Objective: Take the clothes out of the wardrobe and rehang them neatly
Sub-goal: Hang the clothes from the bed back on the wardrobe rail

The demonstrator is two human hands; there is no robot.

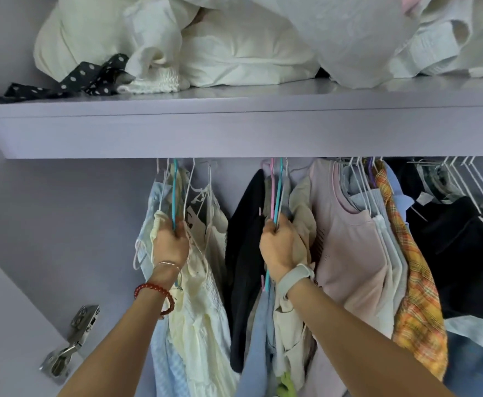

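Clothes (352, 242) are hung under a lilac shelf (234, 130); the rail is probably hidden. Hangers are gripped by the left hand (171, 242) and the right hand (277, 245). White bedding (234, 53) is piled above.

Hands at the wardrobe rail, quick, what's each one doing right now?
Left hand: grip closed around the teal hanger of the cream garments.
Right hand: grip closed around the pink and blue hangers.

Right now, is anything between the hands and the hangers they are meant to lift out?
Nothing visible. The left hand already grips the blue hanger of the cream garments; the right hand grips the pink and blue hangers. The rail itself is hidden behind the shelf.
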